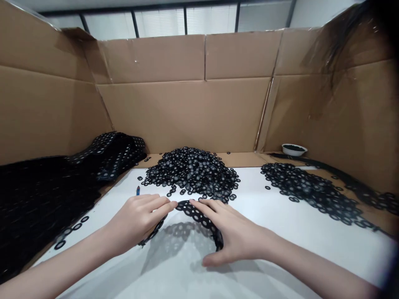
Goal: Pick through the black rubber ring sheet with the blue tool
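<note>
Cardboard walls box in your bench on three sides, from 9 o'clock round to 3 o'clock, and a white table lies under your hands. At 10 o'clock, a large mass of black punched sheet spreads across the left side and rises in folds against the wall. A big heap of black rings sits at 12 o'clock, and a looser spread of rings runs off toward 2 o'clock.

Between your hands, a black punched strip stands in an arch just in front of the heap, its holes showing clearly, with its ends down toward the table. Your left hand is curled over the strip's 10 o'clock side, fingertips on the crest. Your right hand spans the 2 o'clock side, fingers along the top and thumb low by the strip's end. The hands are apart, both clamped on the strip, with fingertips close but not touching.

That light, spread hold suits a floppy strip: fingertips on the crest, with no sharp pinch at any one hole.

A white bowl with dark contents stands at 1 o'clock against the wall. A few loose rings lie at 9 o'clock, and a small blue-tipped object sits at 11 o'clock.
</note>
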A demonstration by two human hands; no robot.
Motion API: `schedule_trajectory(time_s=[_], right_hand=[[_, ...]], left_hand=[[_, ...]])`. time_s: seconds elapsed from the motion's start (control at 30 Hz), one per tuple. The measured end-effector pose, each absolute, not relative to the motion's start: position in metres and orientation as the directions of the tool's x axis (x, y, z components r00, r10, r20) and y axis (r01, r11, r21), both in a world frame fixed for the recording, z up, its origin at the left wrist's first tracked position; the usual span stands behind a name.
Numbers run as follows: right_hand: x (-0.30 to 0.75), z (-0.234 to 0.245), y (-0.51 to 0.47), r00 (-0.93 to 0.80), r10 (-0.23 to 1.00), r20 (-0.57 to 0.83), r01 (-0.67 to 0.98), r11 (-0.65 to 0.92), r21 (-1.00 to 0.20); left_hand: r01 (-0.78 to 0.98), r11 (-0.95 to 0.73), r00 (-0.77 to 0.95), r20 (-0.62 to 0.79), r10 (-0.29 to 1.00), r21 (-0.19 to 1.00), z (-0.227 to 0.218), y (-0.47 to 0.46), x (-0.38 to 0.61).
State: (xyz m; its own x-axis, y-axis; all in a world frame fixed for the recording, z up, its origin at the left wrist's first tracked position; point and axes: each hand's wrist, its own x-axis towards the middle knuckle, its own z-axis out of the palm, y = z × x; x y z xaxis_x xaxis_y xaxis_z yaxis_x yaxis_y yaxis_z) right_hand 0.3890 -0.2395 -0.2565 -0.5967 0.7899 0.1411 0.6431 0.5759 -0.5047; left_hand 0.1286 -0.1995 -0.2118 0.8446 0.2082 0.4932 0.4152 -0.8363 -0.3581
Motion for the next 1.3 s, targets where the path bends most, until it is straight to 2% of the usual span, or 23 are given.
schedule_trajectory(time_s=[0.13,0.33,0.4,0.57,0.67,0.73,0.83,0.9,0.97,1.03,1.1,1.17,1.3], right_hand=[[0.386,-0.277,-0.241,-0.566,0.812,0.143,0.708,0.568,-0.420],[0.405,-0.276,-0.249,-0.696,0.707,0.124,0.691,0.707,-0.149],[0.410,-0.279,-0.252,-0.721,0.682,0.122,0.675,0.731,-0.097],[0.417,-0.284,-0.253,-0.711,0.690,0.135,0.678,0.724,-0.125],[0.422,-0.284,-0.251,-0.687,0.711,0.150,0.699,0.703,-0.131],[0.426,-0.283,-0.251,-0.685,0.713,0.149,0.698,0.701,-0.146],[0.431,-0.282,-0.252,-0.693,0.714,0.100,0.685,0.695,-0.216],[0.434,-0.283,-0.255,-0.692,0.720,0.063,0.686,0.682,-0.255],[0.436,-0.285,-0.257,-0.680,0.732,0.041,0.694,0.662,-0.282],[0.437,-0.285,-0.257,-0.668,0.743,0.028,0.699,0.640,-0.318],[0.438,-0.283,-0.255,-0.671,0.742,0.015,0.686,0.628,-0.367],[0.438,-0.278,-0.251,-0.673,0.740,-0.003,0.671,0.609,-0.423],[0.442,-0.265,-0.245,-0.663,0.745,-0.075,0.655,0.529,-0.539]], left_hand=[[0.379,-0.864,0.871,0.442,0.214,-0.330,-0.226,-0.210,0.120],[0.418,-0.880,0.879,0.343,0.331,-0.224,-0.257,-0.227,0.105],[0.415,-0.886,0.885,0.319,0.340,-0.206,-0.266,-0.229,0.099],[0.409,-0.896,0.878,0.340,0.336,-0.171,-0.268,-0.219,0.086],[0.425,-0.896,0.877,0.307,0.370,-0.132,-0.264,-0.209,0.076],[0.450,-0.892,0.868,0.254,0.426,-0.043,-0.262,-0.204,0.069],[0.482,-0.851,0.839,0.170,0.517,0.208,-0.260,-0.198,0.061],[0.492,-0.781,0.813,0.117,0.570,0.385,-0.255,-0.192,0.058],[0.560,-0.677,0.747,0.062,0.662,0.477,-0.249,-0.182,0.056],[0.724,-0.551,0.589,0.044,0.807,0.416,-0.245,-0.166,0.054],[0.876,-0.410,0.392,0.122,0.912,0.253,-0.247,-0.146,0.052],[0.957,-0.276,0.267,0.098,0.959,0.093,-0.254,-0.125,0.048],[0.982,-0.180,0.184,0.068,0.981,-0.050,-0.269,-0.093,0.041]])
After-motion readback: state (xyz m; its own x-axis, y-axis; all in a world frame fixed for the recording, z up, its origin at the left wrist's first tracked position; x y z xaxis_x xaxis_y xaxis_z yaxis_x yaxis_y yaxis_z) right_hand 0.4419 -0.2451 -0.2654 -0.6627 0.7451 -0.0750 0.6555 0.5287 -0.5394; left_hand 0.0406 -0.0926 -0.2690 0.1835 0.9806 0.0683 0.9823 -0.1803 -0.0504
